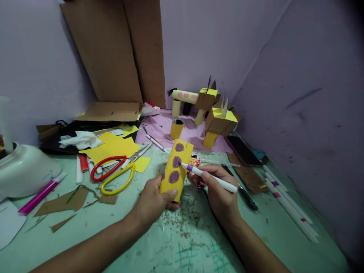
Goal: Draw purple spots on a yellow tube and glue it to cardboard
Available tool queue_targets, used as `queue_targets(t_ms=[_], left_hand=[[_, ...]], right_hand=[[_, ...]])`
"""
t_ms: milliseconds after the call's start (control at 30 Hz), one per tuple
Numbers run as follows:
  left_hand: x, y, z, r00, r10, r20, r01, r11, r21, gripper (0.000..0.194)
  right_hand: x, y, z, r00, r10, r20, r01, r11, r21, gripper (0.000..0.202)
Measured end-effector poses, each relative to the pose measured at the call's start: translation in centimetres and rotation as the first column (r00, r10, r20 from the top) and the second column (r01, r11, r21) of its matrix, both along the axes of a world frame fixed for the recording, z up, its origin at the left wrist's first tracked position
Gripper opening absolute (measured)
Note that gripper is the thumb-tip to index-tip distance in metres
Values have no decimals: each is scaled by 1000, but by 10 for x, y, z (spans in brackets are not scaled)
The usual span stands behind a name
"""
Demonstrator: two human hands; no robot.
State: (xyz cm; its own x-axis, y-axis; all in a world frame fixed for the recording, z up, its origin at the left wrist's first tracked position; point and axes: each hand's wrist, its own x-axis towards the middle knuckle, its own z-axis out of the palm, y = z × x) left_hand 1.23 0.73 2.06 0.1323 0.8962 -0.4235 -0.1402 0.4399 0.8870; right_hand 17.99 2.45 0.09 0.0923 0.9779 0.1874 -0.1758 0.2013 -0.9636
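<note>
My left hand (155, 197) grips the lower end of a yellow paper tube (170, 189), tilted upward over the table. Several dark purple spots run along the tube's face. My right hand (220, 189) holds a white felt-tip marker (218, 181) with a purple collar, its tip touching the edge of the middle spot. Beyond the tube stands a shorter yellow tube (176, 129) with a dark opening. Two giraffe-like paper figures are at the back: a pale spotted one (184, 96) and a cardboard-and-yellow head (221, 120) on a yellow tube.
Red-and-yellow-handled scissors (116, 172) lie on yellow paper scraps (113, 146) at left. Cardboard scraps (64, 201), a magenta tube (40, 197) and a white rounded container (27, 168) sit farther left. At right are a black phone (243, 151), a cutter (247, 198) and several white markers (294, 212).
</note>
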Motion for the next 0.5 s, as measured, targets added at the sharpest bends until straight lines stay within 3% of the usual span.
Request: queue_targets(t_ms=[200, 367, 500], left_hand=[[-1, -1, -1, 1000, -29, -9, 30, 998, 57, 44], [-1, -2, -3, 996, -60, -62, 66, 993, 101, 41], [0, -1, -3, 995, -58, -82, 69, 989, 132, 38]], right_hand=[[-2, -3, 4, 999, 26, -43, -23, 997, 75, 11], [-4, 1, 9, 988, -133, -74, 142, 982, 122, 11], [-5, 3, 12, 984, -173, -37, 176, 976, 127, 12]])
